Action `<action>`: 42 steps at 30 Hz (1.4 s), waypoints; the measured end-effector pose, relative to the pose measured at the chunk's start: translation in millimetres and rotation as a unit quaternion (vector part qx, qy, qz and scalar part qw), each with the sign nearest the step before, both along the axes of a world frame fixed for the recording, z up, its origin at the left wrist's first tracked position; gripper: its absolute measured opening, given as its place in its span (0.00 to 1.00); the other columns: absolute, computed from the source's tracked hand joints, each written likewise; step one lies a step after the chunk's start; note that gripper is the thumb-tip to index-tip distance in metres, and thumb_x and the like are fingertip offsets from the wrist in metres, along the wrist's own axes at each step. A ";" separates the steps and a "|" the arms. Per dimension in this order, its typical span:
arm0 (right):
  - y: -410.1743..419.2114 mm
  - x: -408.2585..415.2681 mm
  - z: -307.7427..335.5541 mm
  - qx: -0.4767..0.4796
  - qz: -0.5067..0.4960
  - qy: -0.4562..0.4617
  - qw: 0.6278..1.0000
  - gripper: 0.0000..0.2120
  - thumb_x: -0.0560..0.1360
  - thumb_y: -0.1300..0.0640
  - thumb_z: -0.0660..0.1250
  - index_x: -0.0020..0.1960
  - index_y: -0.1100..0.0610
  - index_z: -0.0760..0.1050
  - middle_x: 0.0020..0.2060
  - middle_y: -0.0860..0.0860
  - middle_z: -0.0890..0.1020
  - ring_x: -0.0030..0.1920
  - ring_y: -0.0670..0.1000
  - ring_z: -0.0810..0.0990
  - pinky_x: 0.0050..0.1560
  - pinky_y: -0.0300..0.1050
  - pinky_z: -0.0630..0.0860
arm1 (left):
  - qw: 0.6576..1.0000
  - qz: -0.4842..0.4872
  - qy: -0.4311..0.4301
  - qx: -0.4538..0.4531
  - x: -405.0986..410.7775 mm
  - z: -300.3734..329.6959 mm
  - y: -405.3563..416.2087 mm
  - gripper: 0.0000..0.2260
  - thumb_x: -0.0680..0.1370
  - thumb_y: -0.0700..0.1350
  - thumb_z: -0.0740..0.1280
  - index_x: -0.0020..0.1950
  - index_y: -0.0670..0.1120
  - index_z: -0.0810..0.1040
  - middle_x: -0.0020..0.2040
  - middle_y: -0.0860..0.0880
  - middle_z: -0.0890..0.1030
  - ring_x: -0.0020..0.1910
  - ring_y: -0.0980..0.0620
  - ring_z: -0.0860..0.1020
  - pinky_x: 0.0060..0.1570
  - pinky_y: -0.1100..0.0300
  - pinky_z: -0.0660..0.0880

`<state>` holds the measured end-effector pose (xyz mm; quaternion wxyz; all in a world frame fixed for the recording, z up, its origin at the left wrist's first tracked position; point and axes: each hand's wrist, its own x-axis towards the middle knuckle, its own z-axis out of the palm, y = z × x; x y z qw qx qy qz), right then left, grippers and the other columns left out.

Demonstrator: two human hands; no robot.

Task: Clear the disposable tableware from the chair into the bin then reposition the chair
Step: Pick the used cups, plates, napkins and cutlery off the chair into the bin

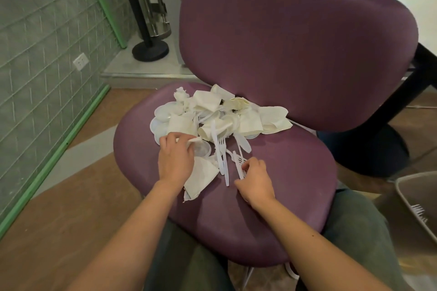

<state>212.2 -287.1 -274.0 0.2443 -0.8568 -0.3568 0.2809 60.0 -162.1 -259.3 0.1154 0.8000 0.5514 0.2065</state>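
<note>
A purple padded chair (283,196) fills the middle of the view, its backrest rising behind. On the seat lies a heap of white disposable tableware (220,115): crushed paper cups, small plates, lids, napkins, plastic forks and knives. My left hand (175,160) rests on the near left of the heap, fingers pinched on a crumpled white paper piece (195,140), above a flattened paper cup (201,179). My right hand (255,179) is closed around white plastic forks (238,163) at the near side of the heap. The grey bin (406,191) stands at the right edge, a fork inside.
A grey tiled wall with green trim and a socket (80,61) runs along the left. Black and steel post bases (150,50) stand on a raised step behind the chair. A dark table base (364,148) sits right of the chair. My knees are under the seat's front edge.
</note>
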 end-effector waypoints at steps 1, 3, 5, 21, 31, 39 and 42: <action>-0.5 2.5 1.3 -0.001 -0.003 0.000 1.000 0.16 0.70 0.64 0.65 0.55 0.53 0.68 0.56 0.50 0.68 0.44 0.55 0.76 0.44 0.48 0.75 | 1.000 0.003 -0.009 0.008 1.2 2.7 0.1 0.11 0.79 0.45 0.64 0.61 0.50 0.79 0.58 0.46 0.75 0.60 0.44 0.67 0.51 0.52 0.72; -1.2 8.2 3.6 -0.002 -0.009 -0.002 1.000 0.17 0.70 0.67 0.64 0.55 0.54 0.68 0.56 0.51 0.68 0.42 0.55 0.74 0.46 0.50 0.76 | 1.000 0.009 -0.023 0.017 4.1 7.9 -0.4 0.11 0.80 0.47 0.63 0.61 0.49 0.78 0.56 0.45 0.76 0.59 0.43 0.67 0.52 0.51 0.72; -3.4 15.8 6.8 -0.001 -0.016 -0.002 1.000 0.18 0.70 0.69 0.63 0.56 0.55 0.67 0.54 0.50 0.66 0.42 0.55 0.73 0.45 0.54 0.78 | 0.999 0.017 -0.027 0.020 9.0 14.1 -1.8 0.12 0.81 0.48 0.62 0.63 0.49 0.77 0.57 0.45 0.77 0.59 0.42 0.68 0.52 0.48 0.71; -52.8 100.2 32.2 0.203 -0.202 0.077 0.955 0.05 0.77 0.57 0.66 0.48 0.57 0.70 0.50 0.55 0.76 0.49 0.53 0.76 0.48 0.44 0.70 | 0.959 -0.100 -0.199 -0.175 127.8 54.7 -59.6 0.16 0.84 0.53 0.53 0.66 0.45 0.66 0.49 0.48 0.77 0.50 0.45 0.76 0.48 0.53 0.69; -133.3 183.0 47.3 0.262 -0.357 0.086 0.892 0.03 0.78 0.56 0.61 0.45 0.54 0.70 0.46 0.55 0.77 0.45 0.55 0.79 0.46 0.53 0.79 | 0.924 -0.194 -0.161 -0.286 274.7 54.3 -146.3 0.09 0.81 0.47 0.53 0.53 0.42 0.65 0.50 0.41 0.76 0.50 0.39 0.74 0.49 0.47 0.69; -203.7 240.5 30.5 0.227 -0.441 0.068 0.866 0.06 0.75 0.60 0.66 0.51 0.55 0.78 0.44 0.49 0.81 0.45 0.48 0.78 0.48 0.42 0.73 | 0.889 -0.276 -0.083 -0.356 368.6 30.7 -215.6 0.16 0.80 0.54 0.52 0.59 0.43 0.62 0.50 0.42 0.72 0.52 0.37 0.77 0.53 0.40 0.77; -226.1 264.1 23.5 0.208 -0.469 0.073 0.856 0.08 0.75 0.61 0.66 0.53 0.56 0.78 0.44 0.49 0.81 0.45 0.49 0.78 0.48 0.45 0.74 | 0.849 -0.262 -0.093 -0.449 406.2 19.9 -241.9 0.15 0.76 0.56 0.53 0.54 0.46 0.59 0.53 0.43 0.71 0.54 0.38 0.74 0.55 0.39 0.76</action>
